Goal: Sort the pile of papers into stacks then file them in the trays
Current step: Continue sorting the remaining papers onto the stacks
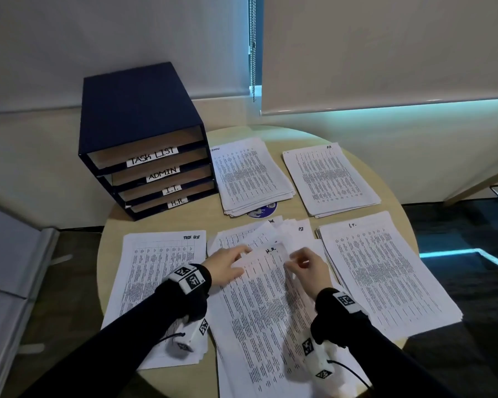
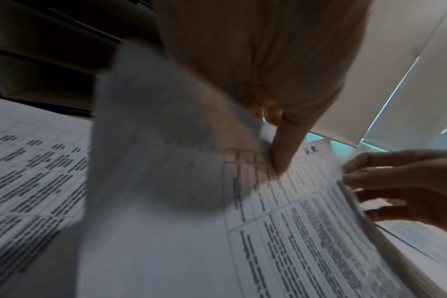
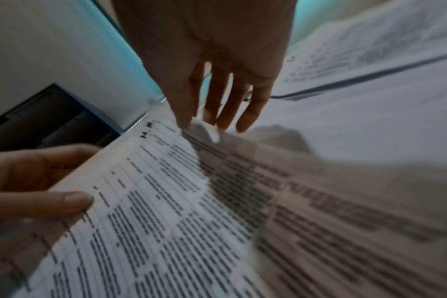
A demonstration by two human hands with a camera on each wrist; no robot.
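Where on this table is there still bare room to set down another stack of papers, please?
Bare table shows at the far edge behind the two far stacks, and left, between the trays and the task list stack. The middle is crowded.

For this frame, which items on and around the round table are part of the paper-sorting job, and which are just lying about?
Part of the job:
- H.R. sheet, held by left hand and right hand
- unsorted pile
- TASK LIST stack
- I.T. stack
- two far stacks
- labelled trays

Lying about:
- blue disc under a far stack
- blind chain
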